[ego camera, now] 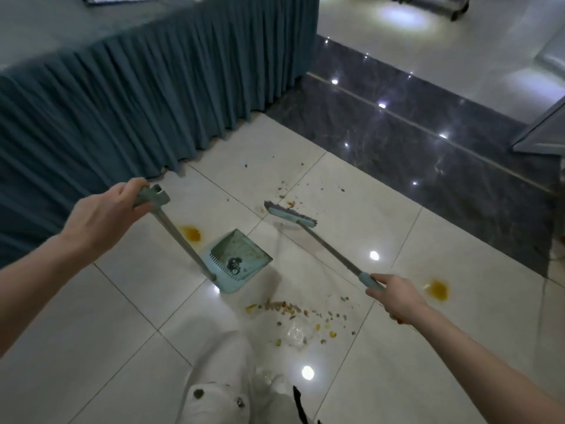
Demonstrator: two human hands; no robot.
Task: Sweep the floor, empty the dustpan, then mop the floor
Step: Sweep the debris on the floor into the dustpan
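Two hands at work: left hand [104, 215] curled round the one dustpan [241, 255] handle, right hand [397, 298] gripping the one broom [290, 215]; two orange stains [190, 233], crumbs [284, 307] scattered.

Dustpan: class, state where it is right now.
Head view, centre: the dustpan is at floor level, its long handle gripped by the left hand, between an orange stain on its left and the broom head up-right.

my left hand [104, 209] grips the dustpan [237, 261] handle, right hand [394, 296] holds the broom [290, 216] out over crumbs [287, 307] scattered on the tile floor [382, 377] beside the skirted table [122, 96]
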